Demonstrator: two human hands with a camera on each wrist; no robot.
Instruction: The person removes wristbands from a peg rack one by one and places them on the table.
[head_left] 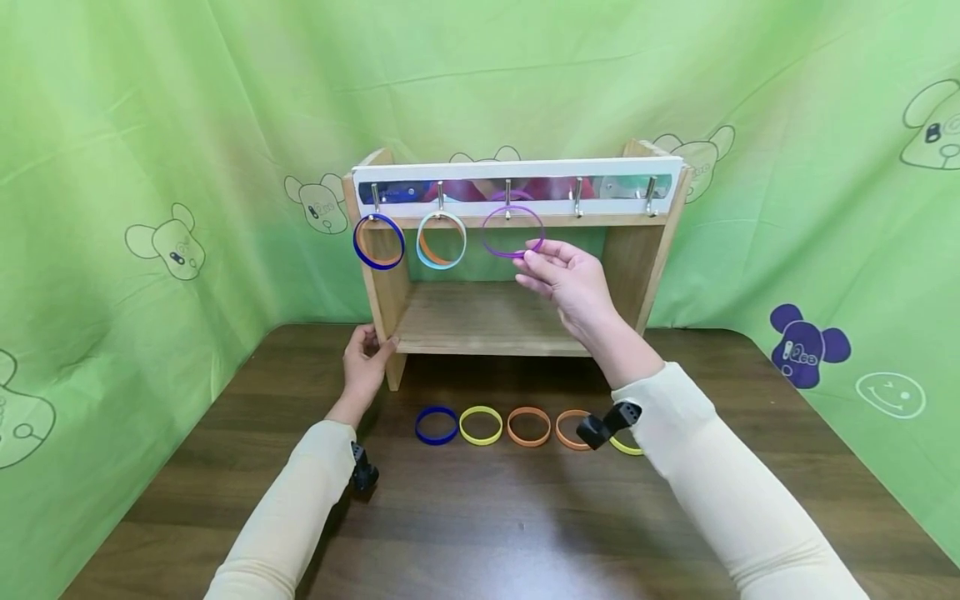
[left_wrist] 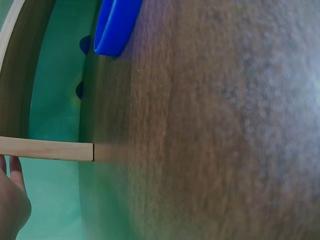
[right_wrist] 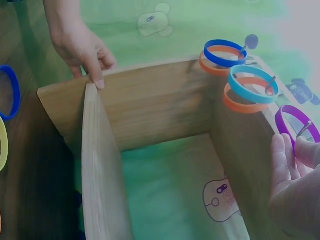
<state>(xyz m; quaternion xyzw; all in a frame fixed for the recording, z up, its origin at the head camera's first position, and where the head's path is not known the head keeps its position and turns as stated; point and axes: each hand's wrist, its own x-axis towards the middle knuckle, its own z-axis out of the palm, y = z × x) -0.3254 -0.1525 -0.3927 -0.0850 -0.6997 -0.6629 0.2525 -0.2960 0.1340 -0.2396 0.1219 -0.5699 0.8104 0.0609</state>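
Note:
My right hand [head_left: 566,279] pinches a purple wristband [right_wrist: 281,120] between thumb and fingers at its lower edge. The band is held up at the middle hook [head_left: 508,196] of the wooden shelf rack [head_left: 480,312]; in the right wrist view the hook's tip shows within the ring. Low on the rack's left side panel [head_left: 386,304], my left hand [head_left: 365,367] grips the wood, thumb at the front edge. A dark blue wristband [head_left: 378,267] and an orange one hang together from the leftmost hook. On the second hook hang a light blue wristband [head_left: 438,265] and another orange one.
Two hooks to the right, one of them a metal hook [head_left: 578,198], hold no bands. On the brown table [head_left: 480,533] lies a row: a blue wristband [head_left: 437,442], a yellow wristband [head_left: 480,442], two orange ones and another yellow one. Green curtain [head_left: 187,100] surrounds the table.

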